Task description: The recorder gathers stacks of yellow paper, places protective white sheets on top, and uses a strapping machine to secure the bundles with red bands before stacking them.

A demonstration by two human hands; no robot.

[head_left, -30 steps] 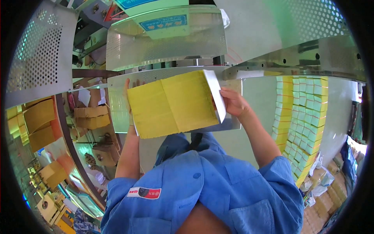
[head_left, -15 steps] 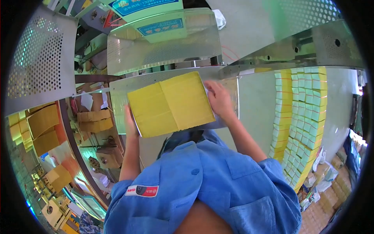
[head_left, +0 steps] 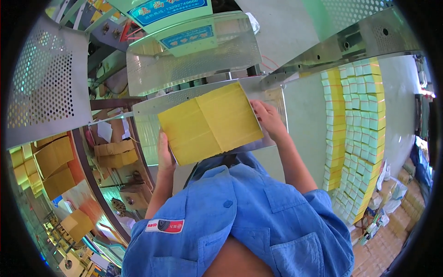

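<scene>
A rectangular yellow paper stack (head_left: 210,123) lies tilted over the metal table of a machine, its left side lower than its right. One crease runs across its top, and thin white edges show along its sides. My left hand (head_left: 165,151) presses against the left end, thumb up along the edge and the other fingers hidden beneath or behind. At the right end, my right hand (head_left: 269,120) grips the edge with bent fingers. The stack is held between both hands, in front of my blue shirt. How thick it is cannot be seen from above.
Beyond the stack stands a clear machine guard (head_left: 194,55). A metal beam (head_left: 341,48) crosses the upper right, and a perforated panel (head_left: 44,78) is at left. Long rows of banded yellow-and-white bundles (head_left: 360,124) stand on the right. Cardboard pieces (head_left: 115,154) lie at left.
The yellow paper stack has shifted slightly right and turned a little counterclockwise, both hands moving with it. The whole view has also shifted slightly.
</scene>
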